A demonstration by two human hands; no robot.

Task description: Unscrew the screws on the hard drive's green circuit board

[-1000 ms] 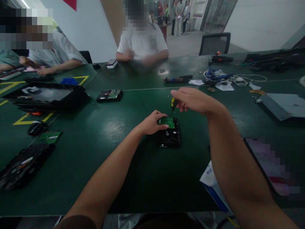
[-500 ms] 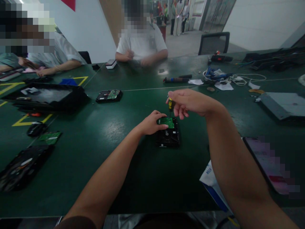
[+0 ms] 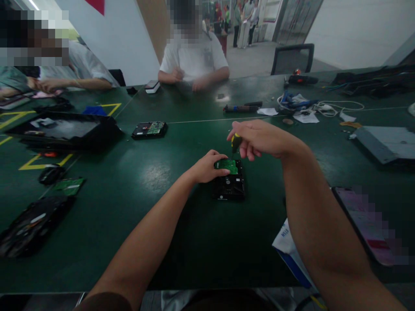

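A black hard drive with a green circuit board on top lies on the dark green table in front of me. My left hand grips the drive's far left corner, thumb on the circuit board. My right hand hovers just above the drive's far edge, fingers closed round a small yellow-and-black screwdriver that points down at the board.
A second hard drive lies farther left. A black tray, a loose green board and a black device sit at the left. Cables, papers and a grey panel lie at the right. Other people sit across the table.
My right hand has shifted slightly over the drive while turning the screwdriver. My left hand and the drive have stayed put.
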